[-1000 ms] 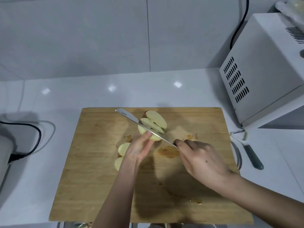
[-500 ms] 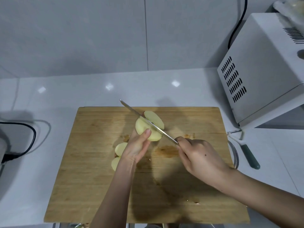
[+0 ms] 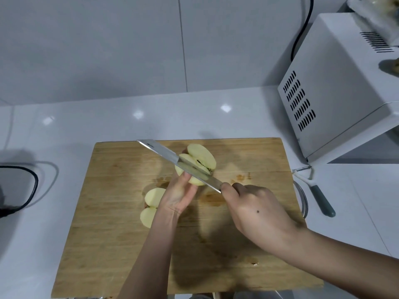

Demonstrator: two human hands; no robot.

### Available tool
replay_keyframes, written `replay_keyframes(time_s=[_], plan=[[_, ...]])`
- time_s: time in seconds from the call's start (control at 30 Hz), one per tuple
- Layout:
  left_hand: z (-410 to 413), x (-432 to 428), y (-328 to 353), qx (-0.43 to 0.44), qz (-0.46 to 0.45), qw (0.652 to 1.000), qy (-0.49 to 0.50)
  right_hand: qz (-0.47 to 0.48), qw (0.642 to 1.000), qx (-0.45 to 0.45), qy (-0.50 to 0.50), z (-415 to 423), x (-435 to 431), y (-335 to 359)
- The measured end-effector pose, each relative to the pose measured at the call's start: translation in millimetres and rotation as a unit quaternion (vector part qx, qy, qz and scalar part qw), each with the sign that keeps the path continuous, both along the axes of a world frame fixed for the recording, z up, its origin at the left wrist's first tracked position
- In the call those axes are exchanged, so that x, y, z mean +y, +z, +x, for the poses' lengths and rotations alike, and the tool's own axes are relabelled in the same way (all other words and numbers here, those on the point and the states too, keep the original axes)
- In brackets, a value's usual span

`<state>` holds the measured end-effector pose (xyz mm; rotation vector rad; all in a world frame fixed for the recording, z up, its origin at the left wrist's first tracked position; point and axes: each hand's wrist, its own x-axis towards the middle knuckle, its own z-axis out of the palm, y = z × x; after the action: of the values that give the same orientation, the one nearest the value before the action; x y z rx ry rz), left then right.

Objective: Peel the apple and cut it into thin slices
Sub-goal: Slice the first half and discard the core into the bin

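A peeled apple piece (image 3: 200, 157) lies cut into slices at the back middle of the wooden cutting board (image 3: 112, 223). My left hand (image 3: 179, 194) grips the near end of that piece with its fingertips. The knife (image 3: 172, 158) lies diagonally across the piece, its tip toward the far left, and my right hand (image 3: 257, 214) holds its handle, which the hand hides. Two more pale apple pieces (image 3: 152, 205) rest on the board just left of my left wrist.
A white microwave (image 3: 336, 91) stands at the back right with a black cable behind it. A peeler with a grey-green handle (image 3: 321, 199) lies right of the board, beside a glass rim (image 3: 302, 197). A black cord (image 3: 26, 190) loops on the counter at the left.
The knife, raised half a second ago, has come down through the apple piece, and a new slice face with the core shows. My left hand stayed on the piece.
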<state>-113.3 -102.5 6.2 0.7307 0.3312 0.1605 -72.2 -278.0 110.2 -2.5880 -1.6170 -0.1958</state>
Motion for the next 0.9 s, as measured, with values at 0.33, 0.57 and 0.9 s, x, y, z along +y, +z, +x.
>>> replay_keyframes(time_s=[0.33, 0.57, 0.9], plan=[[-3, -5, 5, 0.022, 0.012, 1.000, 0.019, -0.014, 1.000, 0.021, -0.006, 5, 2, 6], [4, -9, 10, 0.020, 0.008, 1.000, 0.016, -0.015, 0.999, 0.026, -0.015, 5, 8, 6], [-1, -21, 22, 0.044, 0.131, 0.984, 0.111, 0.003, 0.999, 0.037, -0.028, 7, 7, 7]])
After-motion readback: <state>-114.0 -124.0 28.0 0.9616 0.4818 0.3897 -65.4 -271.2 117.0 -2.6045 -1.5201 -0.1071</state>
